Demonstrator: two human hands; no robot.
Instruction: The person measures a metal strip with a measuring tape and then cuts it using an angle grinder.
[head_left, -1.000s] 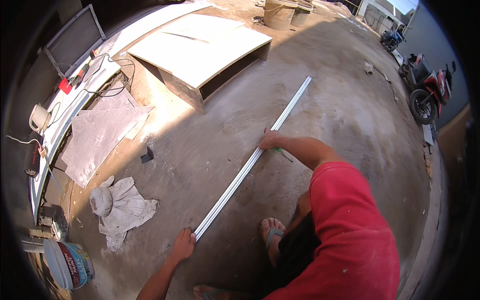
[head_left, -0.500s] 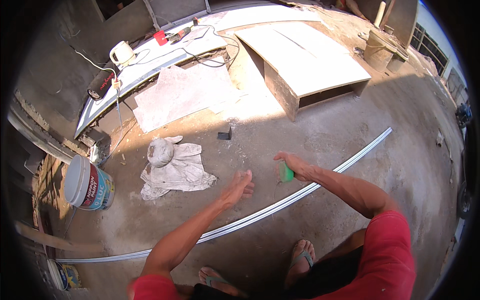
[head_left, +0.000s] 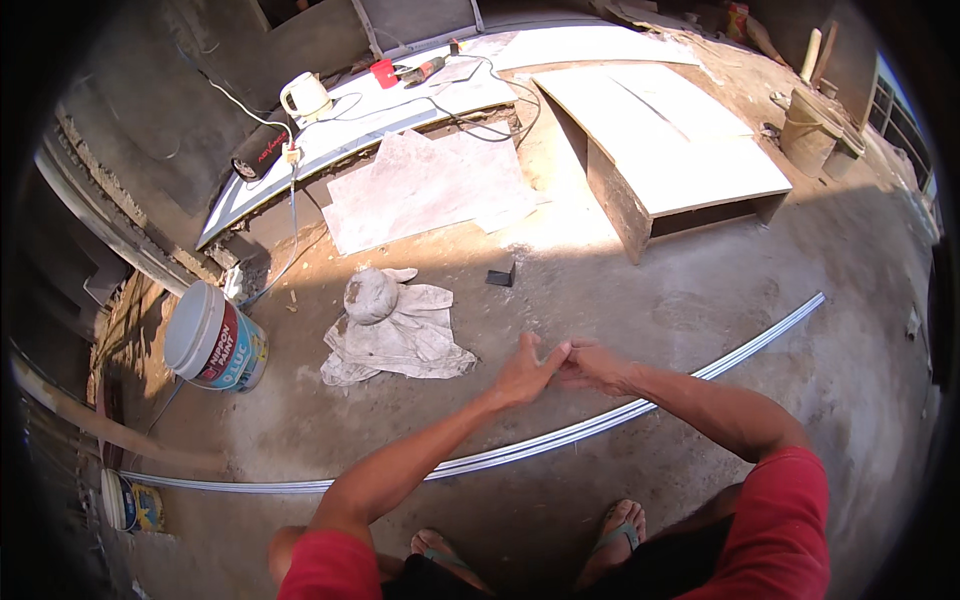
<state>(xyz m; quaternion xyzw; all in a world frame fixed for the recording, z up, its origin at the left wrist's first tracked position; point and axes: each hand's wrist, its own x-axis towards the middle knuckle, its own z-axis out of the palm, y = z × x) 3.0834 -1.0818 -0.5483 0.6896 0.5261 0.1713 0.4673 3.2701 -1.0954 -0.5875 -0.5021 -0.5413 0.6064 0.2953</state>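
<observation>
My left hand (head_left: 525,372) and my right hand (head_left: 592,366) meet fingertip to fingertip in the middle of the view, held above the concrete floor. Whether anything small sits between the fingers is hidden. Just below them, a long thin metal rail (head_left: 640,410) lies on the floor, running from the lower left to the right. My feet in sandals (head_left: 620,525) stand on the near side of the rail.
A crumpled grey cloth (head_left: 400,325) and a small black block (head_left: 500,275) lie beyond my hands. A white paint bucket (head_left: 215,335) stands at the left. A low wooden cabinet (head_left: 680,160), a flat sheet (head_left: 430,185), a white kettle (head_left: 305,95) and cables are farther back.
My view has swung left and down. My hands, apart over the rail before, have come together; the green thing seen by my right hand no longer shows.
</observation>
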